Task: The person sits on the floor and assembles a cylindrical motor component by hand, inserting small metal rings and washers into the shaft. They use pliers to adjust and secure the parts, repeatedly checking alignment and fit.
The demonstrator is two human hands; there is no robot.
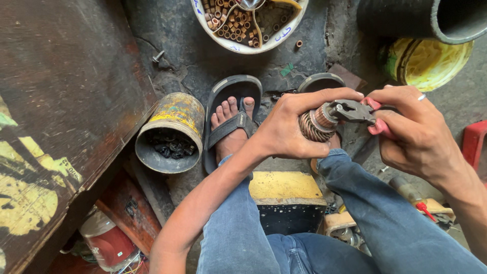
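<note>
**Pliers biting on a copper-wound armature, held over your knees**

Nearest you, your denim-clad knees straddle a yellow-topped block. Just above them your left hand is wrapped around a copper-wound motor armature, fingers curled tight about the windings, thumb underneath. Your right hand is closed round the red handles of a pair of pliers, whose metal nose meets the armature's end between your two hands.

The risk sits at that bite: if the nose slips off the end, the pliers would likely jump toward your left thumb and fingers, which lie right beside it. A loose grip on the windings could let the armature twist or drop onto your sandalled foot below.

Further off, a yellow tin of dark scraps stands beside that foot, and a white bowl of small copper pieces sits beyond; a jerk could scatter bits short of either.
</note>
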